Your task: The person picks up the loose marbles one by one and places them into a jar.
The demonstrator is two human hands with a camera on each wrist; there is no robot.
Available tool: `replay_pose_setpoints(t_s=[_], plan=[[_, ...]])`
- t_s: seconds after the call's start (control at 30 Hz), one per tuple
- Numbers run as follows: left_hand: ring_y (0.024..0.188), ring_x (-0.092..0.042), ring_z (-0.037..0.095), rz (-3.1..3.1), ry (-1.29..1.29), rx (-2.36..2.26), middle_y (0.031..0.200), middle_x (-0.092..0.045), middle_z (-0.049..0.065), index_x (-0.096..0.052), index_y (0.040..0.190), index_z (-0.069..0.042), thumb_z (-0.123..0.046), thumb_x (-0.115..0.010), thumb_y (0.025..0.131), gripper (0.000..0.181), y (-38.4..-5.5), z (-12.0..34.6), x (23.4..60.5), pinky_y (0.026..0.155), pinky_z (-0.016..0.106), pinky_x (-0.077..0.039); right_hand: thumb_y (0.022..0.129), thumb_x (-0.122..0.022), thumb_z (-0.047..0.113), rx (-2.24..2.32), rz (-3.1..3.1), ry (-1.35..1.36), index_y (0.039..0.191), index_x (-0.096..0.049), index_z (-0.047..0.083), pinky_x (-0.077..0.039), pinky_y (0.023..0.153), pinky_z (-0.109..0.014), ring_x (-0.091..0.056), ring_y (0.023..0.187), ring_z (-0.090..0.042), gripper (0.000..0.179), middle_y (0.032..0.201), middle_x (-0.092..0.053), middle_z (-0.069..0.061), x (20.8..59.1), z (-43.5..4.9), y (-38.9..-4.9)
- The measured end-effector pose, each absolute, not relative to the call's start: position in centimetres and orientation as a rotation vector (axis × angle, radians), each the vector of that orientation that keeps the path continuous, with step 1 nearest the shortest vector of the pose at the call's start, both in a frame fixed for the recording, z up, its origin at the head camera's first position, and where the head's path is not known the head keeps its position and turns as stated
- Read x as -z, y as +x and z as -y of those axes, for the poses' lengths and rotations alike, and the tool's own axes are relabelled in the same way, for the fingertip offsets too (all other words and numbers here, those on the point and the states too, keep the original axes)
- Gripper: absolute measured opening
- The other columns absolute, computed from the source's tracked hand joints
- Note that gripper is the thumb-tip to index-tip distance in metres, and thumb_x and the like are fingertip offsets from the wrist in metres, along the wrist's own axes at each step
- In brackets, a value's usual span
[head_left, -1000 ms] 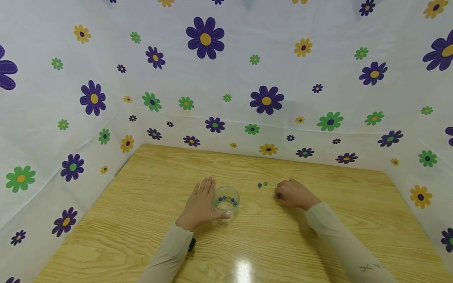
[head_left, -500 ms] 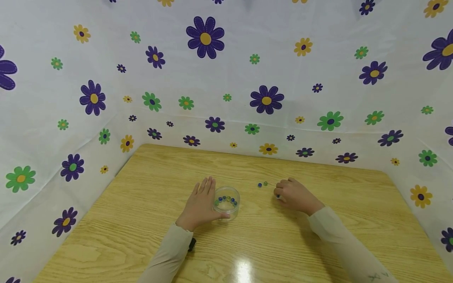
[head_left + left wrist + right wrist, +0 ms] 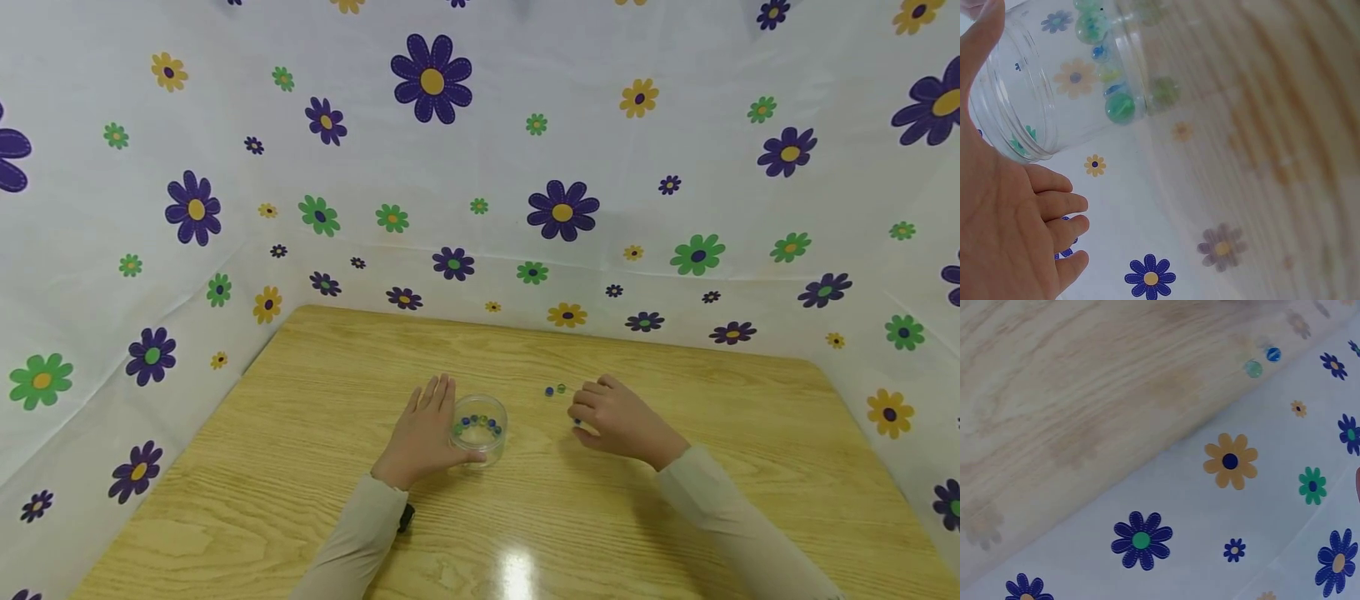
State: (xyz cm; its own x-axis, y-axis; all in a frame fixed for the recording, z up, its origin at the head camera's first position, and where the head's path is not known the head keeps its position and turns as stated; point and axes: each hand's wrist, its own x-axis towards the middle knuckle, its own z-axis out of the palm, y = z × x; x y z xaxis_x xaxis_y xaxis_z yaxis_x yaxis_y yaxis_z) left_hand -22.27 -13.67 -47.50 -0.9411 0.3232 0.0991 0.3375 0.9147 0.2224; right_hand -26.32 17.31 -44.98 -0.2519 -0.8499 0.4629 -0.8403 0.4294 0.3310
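Note:
A clear round jar (image 3: 491, 452) stands on the table with several blue and green glass marbles (image 3: 481, 421) inside. My left hand (image 3: 427, 435) rests against the jar's left side, fingers straight and thumb along the front. In the left wrist view, the jar's open mouth (image 3: 1013, 125) lies beside the palm, and the fingers (image 3: 1063, 203) extend past it without curling round. To the right of the jar, my right hand (image 3: 626, 419) pinches a dark blue marble (image 3: 577, 421) between thumb and fingers, just above or at the tabletop; which one is unclear.
Two loose marbles, one blue (image 3: 550, 392) and one green (image 3: 561, 388), lie close together behind the right hand's fingertips. The wooden table (image 3: 337, 350) ends at a white flowered cloth (image 3: 480, 167) at the back and sides.
My right hand has moved a little to the left with the blue marble, its fingers lifting and spreading somewhat. The left hand and the jar have stayed in place.

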Motion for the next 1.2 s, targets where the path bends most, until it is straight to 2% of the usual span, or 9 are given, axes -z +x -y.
replay_pose_setpoints(t_s=[0.27,0.67,1.2], plan=[[0.145,-0.015,0.035,3.024,-0.517,0.377,0.155,-0.018,0.022,-0.015,0.148,0.004,-0.070,-0.063,0.070,0.118,-22.2,13.6,47.3,0.119,0.050,-0.014,0.070,-0.081,0.024,0.048,2.056,1.422,0.082,-0.069,0.015,-0.045,0.068,-0.032,-0.057,0.073,-0.013,0.019,0.079,-0.064,0.003,43.8,-16.5,-25.5],[0.145,-0.014,0.035,3.015,-0.514,0.395,0.155,-0.018,0.022,-0.017,0.148,0.005,-0.070,-0.064,0.070,0.118,-22.2,13.7,47.5,0.119,0.050,-0.014,0.065,-0.083,0.022,0.071,1.935,1.416,0.079,-0.064,0.017,-0.043,0.066,-0.030,-0.053,0.069,-0.012,0.024,0.073,-0.062,0.005,42.2,-14.8,-24.6],[0.145,-0.016,0.035,3.018,-0.503,0.405,0.155,-0.018,0.022,-0.017,0.148,0.005,-0.072,-0.063,0.069,0.119,-22.3,13.6,47.3,0.118,0.050,-0.015,0.075,-0.074,0.021,0.100,1.891,1.415,0.081,-0.066,0.017,-0.047,0.070,-0.030,-0.057,0.072,-0.012,0.011,0.077,-0.065,0.005,40.1,-12.0,-23.9]])
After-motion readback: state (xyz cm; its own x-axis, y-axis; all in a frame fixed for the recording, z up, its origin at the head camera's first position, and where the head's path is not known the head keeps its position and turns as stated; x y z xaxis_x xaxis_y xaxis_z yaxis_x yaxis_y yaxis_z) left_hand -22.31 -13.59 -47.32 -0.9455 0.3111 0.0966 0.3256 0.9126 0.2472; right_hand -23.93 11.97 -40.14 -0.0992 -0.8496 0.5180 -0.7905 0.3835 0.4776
